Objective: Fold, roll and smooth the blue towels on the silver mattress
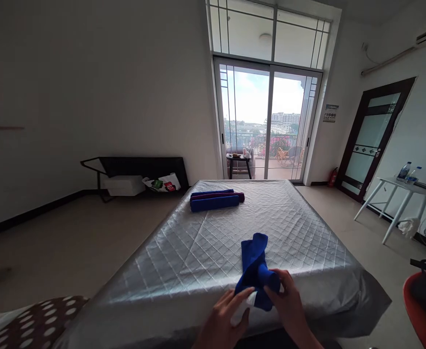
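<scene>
A blue cloth [252, 259], partly rolled and twisted, lies near the front edge of the silver quilted table cover [271, 213]. My right hand [289, 298] is closed around the rolled end of the cloth, thumb at its near side. My left hand [229, 310] grips the cloth's left edge with its fingertips, and its thumb sits lower. Between the thumb and fingers shows a small white patch that I cannot make out. Farther back on the left lie rolled cloths, a blue roll [214, 203] in front and a dark red roll [241, 197] behind it.
Brown polka-dot fabric [41, 320] is at lower left. To the right stand a red chair [418, 310] and a white side table [405, 183] with bottles. A black folded frame [143, 167] rests by the left wall. Sliding glass doors [270, 121] are ahead.
</scene>
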The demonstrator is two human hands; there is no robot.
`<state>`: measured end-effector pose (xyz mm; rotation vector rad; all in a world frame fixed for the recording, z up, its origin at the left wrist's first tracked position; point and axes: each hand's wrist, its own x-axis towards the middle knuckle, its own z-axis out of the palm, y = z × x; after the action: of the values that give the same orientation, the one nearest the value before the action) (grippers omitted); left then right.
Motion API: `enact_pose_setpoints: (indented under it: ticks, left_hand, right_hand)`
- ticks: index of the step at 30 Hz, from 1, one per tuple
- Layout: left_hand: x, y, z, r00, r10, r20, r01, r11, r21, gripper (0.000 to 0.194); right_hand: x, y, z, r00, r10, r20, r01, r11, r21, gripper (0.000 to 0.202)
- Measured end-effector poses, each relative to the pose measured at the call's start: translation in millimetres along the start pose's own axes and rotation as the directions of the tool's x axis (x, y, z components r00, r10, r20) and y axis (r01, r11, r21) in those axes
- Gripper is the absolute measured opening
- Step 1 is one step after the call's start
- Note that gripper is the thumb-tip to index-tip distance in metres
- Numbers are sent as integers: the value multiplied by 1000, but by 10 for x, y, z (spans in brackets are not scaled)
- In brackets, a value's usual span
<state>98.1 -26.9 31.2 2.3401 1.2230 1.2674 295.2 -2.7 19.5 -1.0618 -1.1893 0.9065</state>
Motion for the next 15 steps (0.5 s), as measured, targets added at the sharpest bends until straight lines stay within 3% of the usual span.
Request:
enact_pose_setpoints:
  ticks: [3, 6, 9, 11, 13, 14, 15]
  left_hand:
    - [42, -59, -33, 980, 117, -162, -96, 986, 136, 20]
    - [91, -21, -176, 930, 188, -317, -106, 960, 261, 20]
    - [95, 53, -390, 957, 183, -227, -147, 975, 167, 20]
    - [52, 54, -533, 989, 97, -114, -99, 995, -19, 24]
    - [-19, -1, -676, 990, -73, -121, 56, 989, -138, 32]
    - [-57, -44, -757, 965, -189, -182, 162, 975, -152, 36]
    - [-92, -92, -849, 913, -308, -268, 281, 950, -138, 40]
  right_hand:
    - [2, -60, -12, 999, 17, 41, -17, 1000, -1, 36]
    - [-7, -141, -39, 988, 27, 151, -27, 1000, -1, 39]
    - [-18, -228, -92, 966, -10, 258, 18, 999, -29, 35]
    - [-10, -285, -140, 955, -69, 288, 92, 993, -67, 22]
    - [18, -338, -187, 947, -127, 296, 164, 981, -102, 11]
    - [40, -359, -210, 946, -147, 288, 187, 975, -117, 9]
    - [67, -376, -232, 949, -160, 271, 201, 971, -131, 10]
